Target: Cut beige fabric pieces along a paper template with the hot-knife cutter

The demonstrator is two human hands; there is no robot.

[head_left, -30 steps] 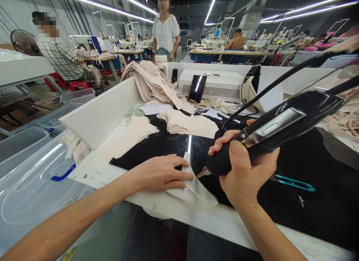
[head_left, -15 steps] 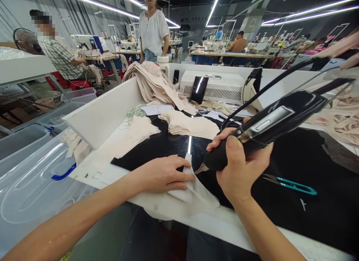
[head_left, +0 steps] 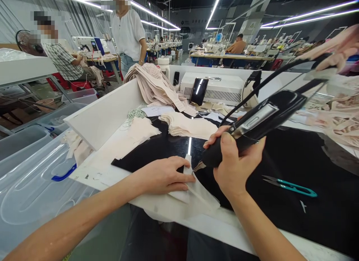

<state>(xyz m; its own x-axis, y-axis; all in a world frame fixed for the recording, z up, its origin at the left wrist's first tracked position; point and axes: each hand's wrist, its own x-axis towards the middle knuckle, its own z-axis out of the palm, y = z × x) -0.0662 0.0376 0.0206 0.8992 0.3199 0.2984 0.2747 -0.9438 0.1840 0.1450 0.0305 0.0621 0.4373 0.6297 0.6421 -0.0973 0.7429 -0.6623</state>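
Note:
My left hand lies flat with fingers apart on a pale beige fabric piece near the table's front edge. A narrow white strip lies by its fingertips. My right hand is closed around a black corded hand tool with a metal plate on its side. The narrow metal tip of the tool points down at the fabric beside my left fingers; whether it touches cannot be made out. Teal thread snips rest on the black sheet to the right.
Behind my hands lie stacked beige fabric pieces, a phone and a vented white box. A white board edges the left side. Plastic bins stand left below the table. A person in white stands beyond.
My right hand and the tool have shifted slightly left, and the tool's rear end is lower. The standing person has moved left. My left hand stays in place.

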